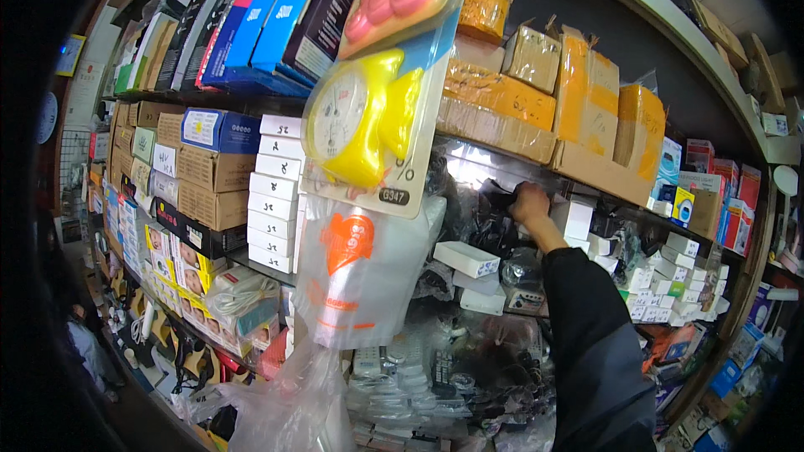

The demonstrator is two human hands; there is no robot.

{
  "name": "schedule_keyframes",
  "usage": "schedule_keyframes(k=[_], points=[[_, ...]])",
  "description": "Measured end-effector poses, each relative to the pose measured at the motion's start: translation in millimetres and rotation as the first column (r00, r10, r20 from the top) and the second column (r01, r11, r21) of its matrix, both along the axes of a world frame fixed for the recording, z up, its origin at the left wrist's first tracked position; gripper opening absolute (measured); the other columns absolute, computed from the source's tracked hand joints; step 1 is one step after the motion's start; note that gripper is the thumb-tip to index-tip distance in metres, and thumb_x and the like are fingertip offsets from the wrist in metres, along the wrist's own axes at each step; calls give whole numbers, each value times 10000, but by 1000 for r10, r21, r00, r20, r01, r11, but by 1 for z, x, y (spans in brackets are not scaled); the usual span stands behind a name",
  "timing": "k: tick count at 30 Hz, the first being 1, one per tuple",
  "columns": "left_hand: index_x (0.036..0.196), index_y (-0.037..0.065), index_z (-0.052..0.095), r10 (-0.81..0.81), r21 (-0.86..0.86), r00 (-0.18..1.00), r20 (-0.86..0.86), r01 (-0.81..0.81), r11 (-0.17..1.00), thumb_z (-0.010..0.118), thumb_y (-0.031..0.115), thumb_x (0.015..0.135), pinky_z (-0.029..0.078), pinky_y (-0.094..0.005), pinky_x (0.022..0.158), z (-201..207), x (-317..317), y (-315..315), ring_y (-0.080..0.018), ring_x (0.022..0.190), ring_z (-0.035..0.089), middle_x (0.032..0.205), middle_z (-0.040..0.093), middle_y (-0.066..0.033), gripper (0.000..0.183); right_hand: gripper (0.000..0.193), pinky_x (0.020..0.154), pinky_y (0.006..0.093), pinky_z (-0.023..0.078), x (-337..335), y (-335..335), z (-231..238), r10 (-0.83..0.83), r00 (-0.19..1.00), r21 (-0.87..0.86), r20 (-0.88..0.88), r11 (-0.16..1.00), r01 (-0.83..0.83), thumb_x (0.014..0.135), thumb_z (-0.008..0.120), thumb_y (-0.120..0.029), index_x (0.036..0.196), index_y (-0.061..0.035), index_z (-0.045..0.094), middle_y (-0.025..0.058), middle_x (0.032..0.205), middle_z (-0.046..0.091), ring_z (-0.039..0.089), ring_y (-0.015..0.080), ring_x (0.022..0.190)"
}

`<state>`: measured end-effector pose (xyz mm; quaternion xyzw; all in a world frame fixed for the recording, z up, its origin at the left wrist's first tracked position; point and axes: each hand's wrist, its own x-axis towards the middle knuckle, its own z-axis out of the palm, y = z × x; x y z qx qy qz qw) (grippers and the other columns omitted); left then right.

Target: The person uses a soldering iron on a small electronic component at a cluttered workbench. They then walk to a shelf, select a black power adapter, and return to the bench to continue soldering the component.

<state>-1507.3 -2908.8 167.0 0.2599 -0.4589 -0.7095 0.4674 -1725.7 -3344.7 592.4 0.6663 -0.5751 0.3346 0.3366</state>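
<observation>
My right hand (529, 203) reaches up into the shelf bay from the lower right, in a black sleeve (590, 326). Its fingers are curled and closed at a dark item (499, 196) among plastic-wrapped black goods; what exactly they grip is hidden. Just below lie several white boxes (466, 259) and a clear-wrapped bundle (522, 268). In front of the shelf, left of the hand, hangs a blister pack with a yellow fish-shaped dial gauge (368, 117). Under it hangs a white plastic bag (356, 276) with orange print. My left hand is out of view.
Taped cardboard boxes (502, 105) fill the shelf above the hand. Small white boxes (670, 285) are piled at the right. White boxes (275, 192) and brown cartons (213, 172) are stacked at the left. Bagged goods (410, 377) crowd the lower shelf.
</observation>
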Motion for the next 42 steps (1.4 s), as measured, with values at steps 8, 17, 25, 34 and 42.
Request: schedule_keyframes(k=[8, 17, 25, 34, 42], points=[[1729, 78, 155, 164, 287, 968, -190, -105, 952, 655, 306, 1094, 425, -386, 628, 14, -10, 0, -127, 702, 536, 1177, 671, -58, 840, 443, 1038, 487, 583, 6, 70, -1, -92, 993, 53, -77, 994, 96, 809, 763, -135, 1248, -77, 759, 245, 1238, 743, 708, 385, 1210], [1643, -79, 258, 160, 30, 748, -644, -183, 983, 538, 211, 1112, 326, -562, 1298, 30, -44, -6, -401, 1607, 288, 1718, 273, -277, 667, 146, 758, 350, 614, -18, 299, -191, 757, 635, 85, 154, 630, -772, 973, 665, -6, 1071, -11, 773, 140, 999, 803, 789, 258, 824], [1664, -23, 244, 286, 28, 680, -675, -364, 931, 507, 104, 1107, 278, -488, 1330, 39, -84, -15, -332, 1600, 316, 1704, 322, -197, 629, 600, 850, 409, 627, -29, 393, -338, 743, 542, 203, 394, 505, -839, 811, 894, -172, 1352, -27, 679, 202, 1278, 708, 759, 350, 1075], [1682, 28, 282, 397, 134, 756, -521, -387, 912, 596, -126, 987, 332, -398, 1285, 37, -135, -20, -289, 1537, 405, 1697, 348, -168, 778, 612, 741, 394, 637, -50, 368, -382, 654, 552, 96, 517, 596, -797, 883, 839, -192, 1441, -30, 648, 232, 1273, 690, 769, 362, 1013], [1670, 27, 319, 337, -88, 892, -300, -378, 922, 706, 235, 1065, 352, -476, 1279, 36, -130, -35, -308, 1576, 376, 1706, 365, -154, 748, 442, 857, 437, 619, -59, 352, -337, 790, 525, -202, 317, 597, -776, 997, 763, -152, 1421, -55, 685, 179, 1239, 747, 734, 362, 1053]])
